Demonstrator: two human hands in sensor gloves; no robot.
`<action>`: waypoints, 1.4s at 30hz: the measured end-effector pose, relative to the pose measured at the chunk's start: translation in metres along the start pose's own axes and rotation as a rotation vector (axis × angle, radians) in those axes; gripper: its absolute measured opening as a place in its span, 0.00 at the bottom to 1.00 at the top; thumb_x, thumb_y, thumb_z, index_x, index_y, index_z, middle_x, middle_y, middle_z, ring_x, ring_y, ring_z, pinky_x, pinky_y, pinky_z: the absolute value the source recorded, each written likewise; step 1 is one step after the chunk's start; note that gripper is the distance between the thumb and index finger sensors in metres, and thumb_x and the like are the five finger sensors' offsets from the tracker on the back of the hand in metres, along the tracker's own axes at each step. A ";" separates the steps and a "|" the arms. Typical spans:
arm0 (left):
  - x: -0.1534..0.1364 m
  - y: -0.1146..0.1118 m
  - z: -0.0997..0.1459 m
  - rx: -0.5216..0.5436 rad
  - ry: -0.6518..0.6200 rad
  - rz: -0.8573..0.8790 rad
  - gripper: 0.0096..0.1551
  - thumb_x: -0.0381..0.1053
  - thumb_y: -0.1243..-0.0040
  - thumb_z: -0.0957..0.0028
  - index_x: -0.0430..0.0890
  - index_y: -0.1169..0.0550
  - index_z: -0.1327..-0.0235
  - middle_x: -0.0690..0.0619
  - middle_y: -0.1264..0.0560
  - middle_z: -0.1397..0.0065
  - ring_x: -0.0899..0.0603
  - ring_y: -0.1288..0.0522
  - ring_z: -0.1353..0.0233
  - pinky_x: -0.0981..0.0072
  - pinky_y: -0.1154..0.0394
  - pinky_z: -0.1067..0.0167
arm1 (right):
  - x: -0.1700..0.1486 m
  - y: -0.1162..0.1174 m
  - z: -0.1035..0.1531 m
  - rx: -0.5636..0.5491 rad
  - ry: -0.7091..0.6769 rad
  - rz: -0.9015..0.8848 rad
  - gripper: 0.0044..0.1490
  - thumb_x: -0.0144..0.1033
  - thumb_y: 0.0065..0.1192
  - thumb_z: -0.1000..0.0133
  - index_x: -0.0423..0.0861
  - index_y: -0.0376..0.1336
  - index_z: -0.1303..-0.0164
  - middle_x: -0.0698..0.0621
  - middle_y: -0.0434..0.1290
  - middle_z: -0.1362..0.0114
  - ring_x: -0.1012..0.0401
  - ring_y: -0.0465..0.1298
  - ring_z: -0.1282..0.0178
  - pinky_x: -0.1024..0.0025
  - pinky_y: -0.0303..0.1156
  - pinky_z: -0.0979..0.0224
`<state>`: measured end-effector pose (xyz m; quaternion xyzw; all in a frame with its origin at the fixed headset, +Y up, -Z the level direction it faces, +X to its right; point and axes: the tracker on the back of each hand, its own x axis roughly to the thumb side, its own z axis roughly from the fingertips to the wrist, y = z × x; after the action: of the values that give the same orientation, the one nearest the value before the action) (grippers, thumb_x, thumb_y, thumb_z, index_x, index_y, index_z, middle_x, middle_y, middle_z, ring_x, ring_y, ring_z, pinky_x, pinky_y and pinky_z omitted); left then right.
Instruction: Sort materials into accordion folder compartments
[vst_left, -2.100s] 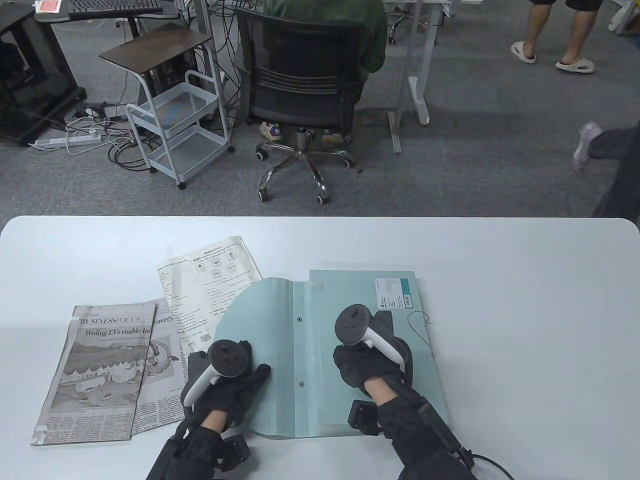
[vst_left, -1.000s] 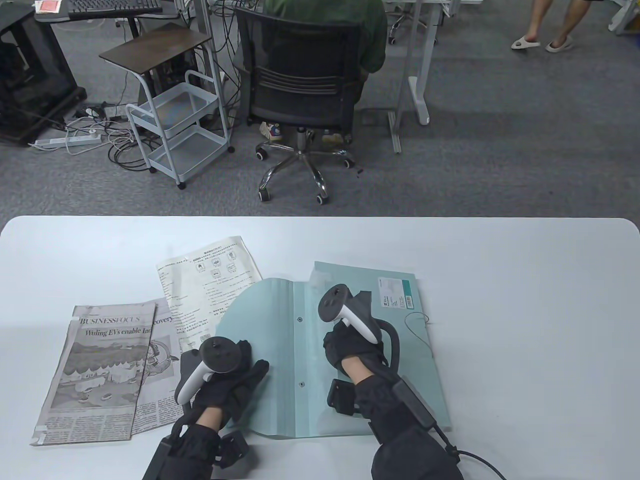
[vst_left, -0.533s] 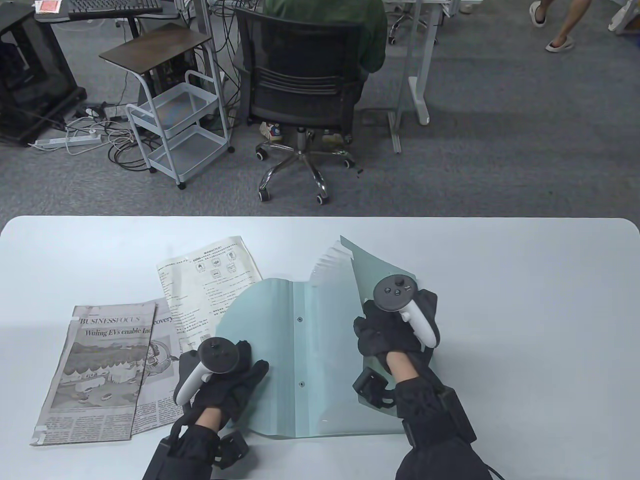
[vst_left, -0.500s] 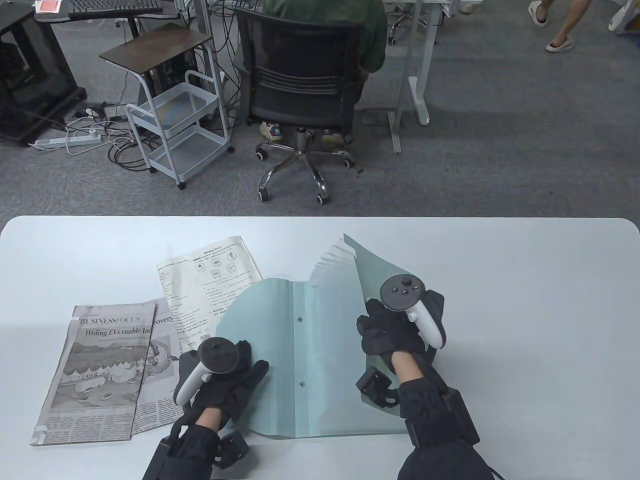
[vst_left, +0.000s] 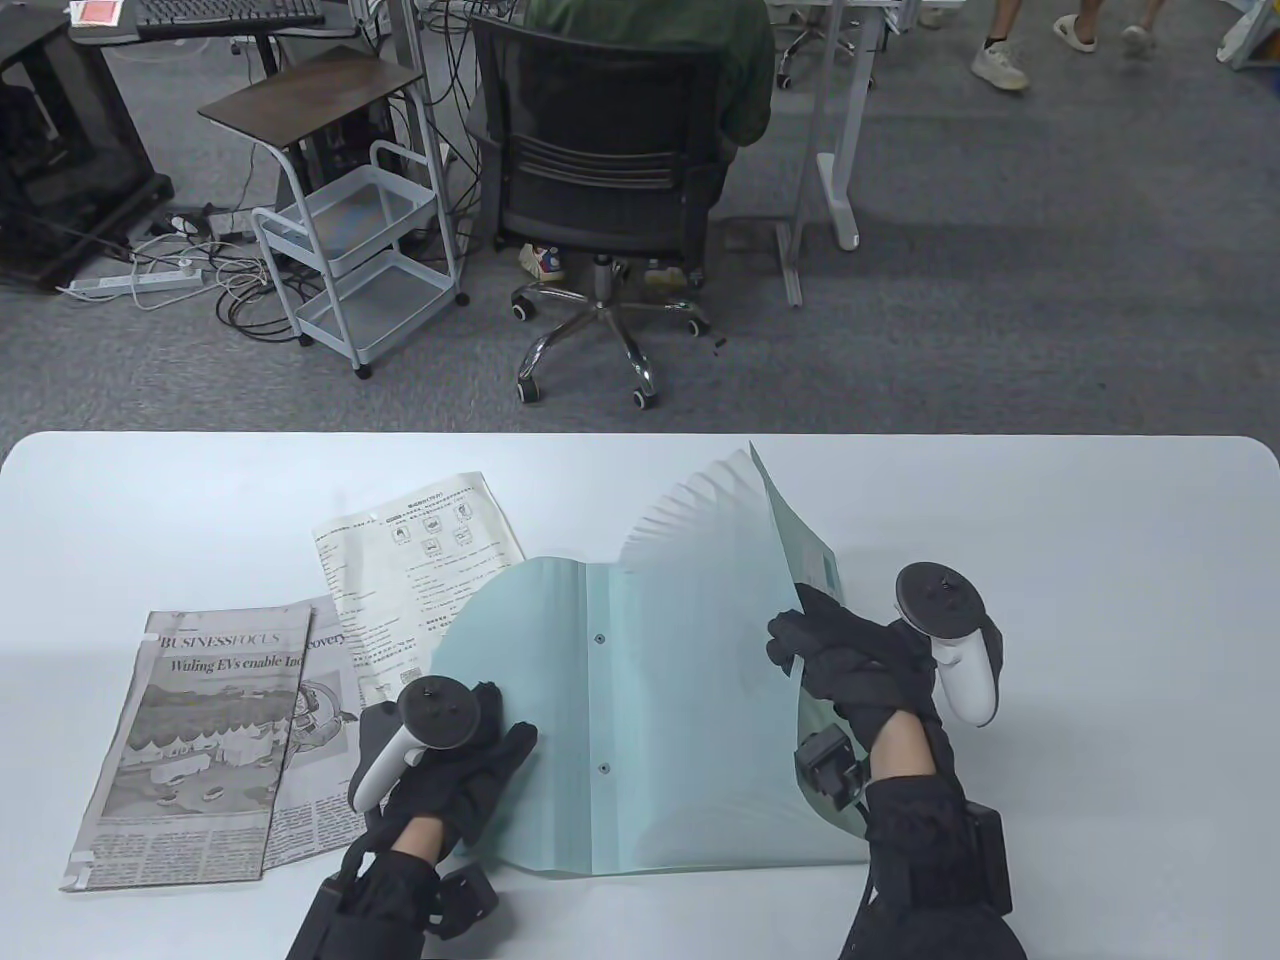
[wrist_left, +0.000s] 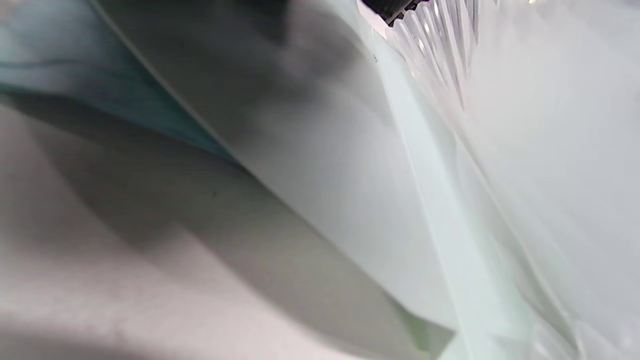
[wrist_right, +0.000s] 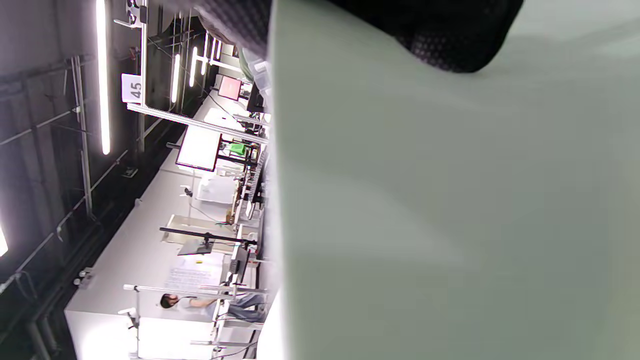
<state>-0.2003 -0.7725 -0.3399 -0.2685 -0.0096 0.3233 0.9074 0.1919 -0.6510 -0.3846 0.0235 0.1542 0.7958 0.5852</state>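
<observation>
A pale green accordion folder (vst_left: 640, 720) lies at the table's middle, its rounded flap spread out to the left. My left hand (vst_left: 495, 745) rests flat on that flap with straight fingers. My right hand (vst_left: 800, 640) grips the edge of the folder's front cover and holds it raised and tilted to the right, so the pleats (vst_left: 700, 505) fan out. A folded newspaper (vst_left: 200, 740) and a printed sheet (vst_left: 415, 565) lie left of the folder. In the left wrist view the folder (wrist_left: 350, 200) shows blurred. The front cover (wrist_right: 450, 200) fills the right wrist view under a gloved finger (wrist_right: 450, 45).
The white table (vst_left: 1080, 560) stretches bare to the right of the folder. Beyond its far edge stand an office chair (vst_left: 600, 170) with a seated person and a white trolley (vst_left: 350, 260). People walk at the far right.
My right hand took hold of the folder's front cover and pulled it up and to the right, fanning the pleats wider. My left hand stayed on the flap.
</observation>
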 end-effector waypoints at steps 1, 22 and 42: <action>0.000 0.000 0.000 -0.002 0.002 -0.005 0.44 0.58 0.67 0.22 0.36 0.67 0.13 0.22 0.76 0.20 0.15 0.76 0.27 0.24 0.68 0.34 | -0.001 -0.003 0.000 0.014 -0.002 -0.017 0.36 0.26 0.46 0.30 0.27 0.44 0.15 0.21 0.54 0.18 0.34 0.69 0.29 0.43 0.68 0.29; 0.015 0.020 0.015 0.159 0.032 -0.113 0.40 0.46 0.59 0.22 0.36 0.63 0.12 0.28 0.75 0.17 0.18 0.75 0.25 0.21 0.62 0.32 | -0.005 0.000 -0.010 0.134 -0.042 -0.049 0.36 0.24 0.42 0.29 0.26 0.40 0.15 0.21 0.52 0.18 0.35 0.69 0.30 0.45 0.68 0.30; 0.049 0.076 0.064 0.415 0.172 -0.159 0.41 0.50 0.61 0.21 0.24 0.55 0.12 0.17 0.41 0.17 0.13 0.37 0.24 0.20 0.40 0.31 | -0.004 0.010 -0.013 0.182 -0.036 -0.038 0.37 0.25 0.42 0.29 0.26 0.39 0.15 0.22 0.51 0.17 0.34 0.68 0.29 0.45 0.67 0.30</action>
<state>-0.2182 -0.6630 -0.3303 -0.1011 0.1133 0.2219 0.9632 0.1807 -0.6603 -0.3939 0.0882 0.2157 0.7667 0.5983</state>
